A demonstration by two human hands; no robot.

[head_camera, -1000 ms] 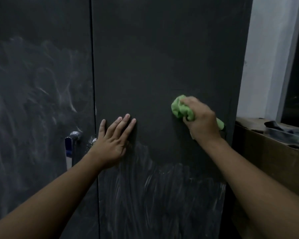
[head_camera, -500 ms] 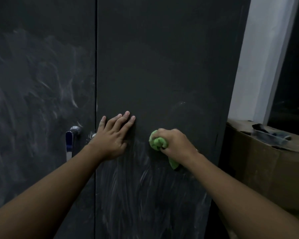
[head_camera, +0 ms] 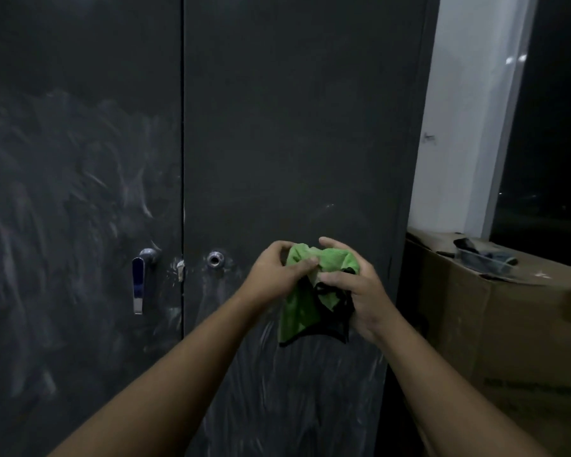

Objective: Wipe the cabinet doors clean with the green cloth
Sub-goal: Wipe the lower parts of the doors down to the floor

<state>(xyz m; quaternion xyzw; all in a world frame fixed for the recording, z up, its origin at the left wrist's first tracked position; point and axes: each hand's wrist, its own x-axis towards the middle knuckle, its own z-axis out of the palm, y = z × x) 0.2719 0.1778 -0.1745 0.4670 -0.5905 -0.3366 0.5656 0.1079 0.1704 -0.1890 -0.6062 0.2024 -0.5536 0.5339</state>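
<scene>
Gripping the green cloth point(head_camera: 299, 311) between them, both hands are raised in front of the right cabinet door point(head_camera: 294, 127), just right of the round lock point(head_camera: 215, 259) and about level with it. The left hand point(head_camera: 276, 273) pinches the cloth's upper edge with thumb and curled fingers. The right hand point(head_camera: 360, 291), farther right of the lock, has its fingers curled over the bunched top and its thumb pressed into the folds. The cloth hangs from the two hands in a crumpled drape, reaching lower than the lock, with a dark trim along its bottom edge. Whether it touches the door cannot be told. Below the lock the right door carries pale smeared streaks; above the lock its face is plain and dark. Left of the lock, across the seam between the doors, a shiny metal handle point(head_camera: 138, 285) hangs upright on the left cabinet door point(head_camera: 80, 159), which is covered in whitish swirls. Far right of the lock, past the cabinet's edge, stands a cardboard box point(head_camera: 515, 341) with a clear plastic tray point(head_camera: 485, 260) on top, and a white pillar point(head_camera: 468, 110) rises behind it.
</scene>
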